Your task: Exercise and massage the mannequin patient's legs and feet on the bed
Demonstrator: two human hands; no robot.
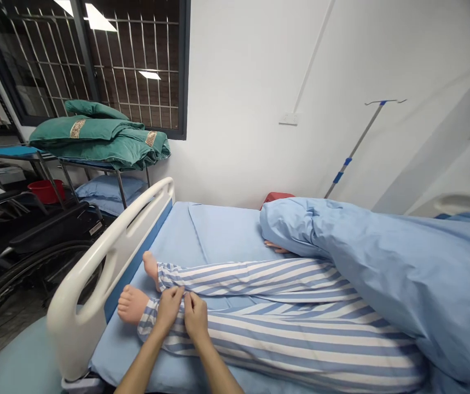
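Blue-and-white striped pajama trousers (284,339) cover the legs of a manikin-like figure lying on the bed. Its near foot (131,304) and far foot (151,266) stick out bare past the gathered cuffs. My left hand (169,307) is closed in a pinch on the near trouser leg, just above the cuff. Beside it, my right hand (196,316) pinches the same leg slightly nearer the knee. The fingertips of both hands almost meet, and the cloth between them is mostly hidden.
A white footboard (111,254) rises left of the feet. The blue quilt (374,262) is bunched over the upper body, with the figure's hand (276,246) showing at its edge. A wheelchair (33,251), folded green bedding (99,137) and an IV pole (355,148) stand around the bed.
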